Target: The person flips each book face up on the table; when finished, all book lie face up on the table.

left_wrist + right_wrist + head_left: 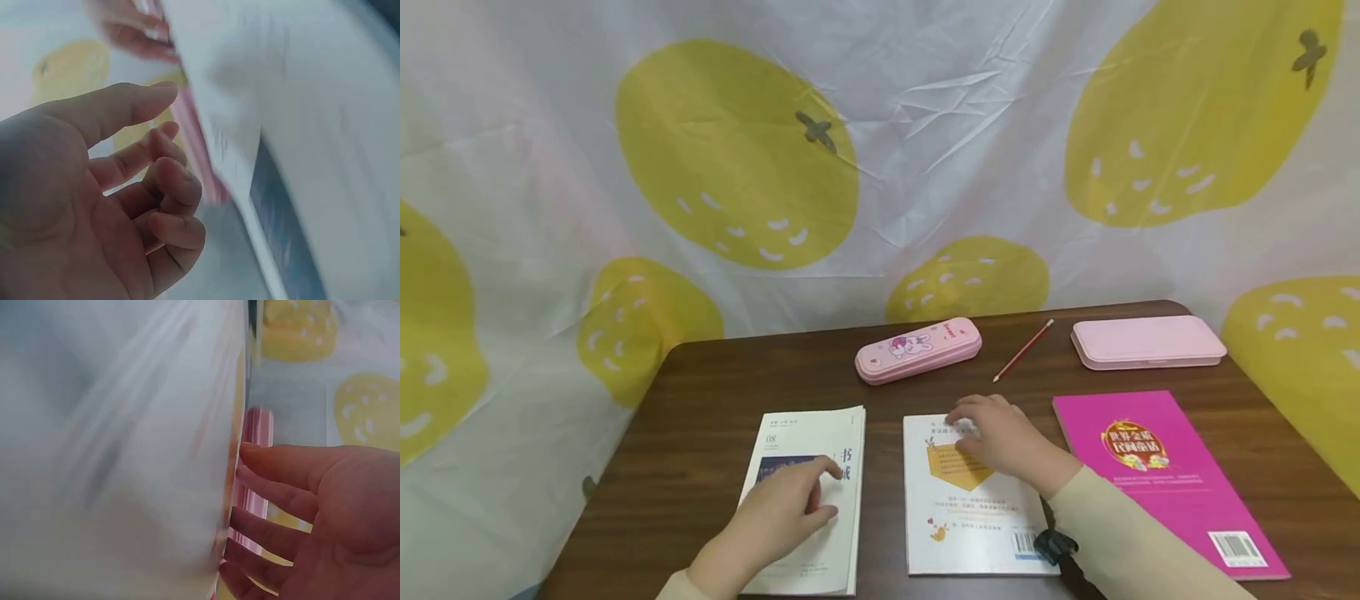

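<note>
In the head view my left hand [786, 512] hovers low over a white book [797, 554] with a dark blue block and "08" on its cover. Its fingers are loosely bent with nothing between them, as the left wrist view also shows. My right hand [1003, 437] lies over the upper right of a second white book [973, 550], which has an orange panel and a barcode. In the right wrist view the fingertips [248, 453] are right at a white book's surface, the fingers spread and not wrapped around it.
A pink pencil case [917, 350] with a rabbit print, a red pencil [1024, 350] and a plain pink case [1148, 342] lie along the back of the brown table [715, 383]. A magenta book [1172, 483] is at the right. Behind hangs a fruit-print cloth [925, 167].
</note>
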The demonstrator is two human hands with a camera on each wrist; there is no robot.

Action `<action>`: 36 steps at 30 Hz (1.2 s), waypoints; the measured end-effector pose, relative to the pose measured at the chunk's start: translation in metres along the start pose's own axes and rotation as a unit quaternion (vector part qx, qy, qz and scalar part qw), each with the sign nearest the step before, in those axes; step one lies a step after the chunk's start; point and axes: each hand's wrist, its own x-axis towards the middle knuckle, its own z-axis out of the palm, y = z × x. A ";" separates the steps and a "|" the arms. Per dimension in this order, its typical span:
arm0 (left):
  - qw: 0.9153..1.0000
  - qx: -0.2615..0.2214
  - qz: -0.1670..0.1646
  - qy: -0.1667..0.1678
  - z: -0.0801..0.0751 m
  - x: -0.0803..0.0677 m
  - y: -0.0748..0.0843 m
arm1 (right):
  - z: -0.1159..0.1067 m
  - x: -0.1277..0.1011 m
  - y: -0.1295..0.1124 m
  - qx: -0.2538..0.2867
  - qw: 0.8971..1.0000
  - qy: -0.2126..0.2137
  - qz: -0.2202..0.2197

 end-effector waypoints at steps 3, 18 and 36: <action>0.999 -0.004 0.029 -0.018 0.011 0.004 0.013 | -0.007 -0.010 0.010 -0.021 1.000 0.005 0.006; 0.992 0.024 0.089 -0.086 0.029 0.012 0.046 | -0.028 -0.031 0.048 -0.026 0.997 -0.004 -0.071; 0.987 0.072 0.093 -0.113 0.048 0.016 0.068 | -0.041 -0.032 0.068 -0.004 0.994 -0.042 -0.098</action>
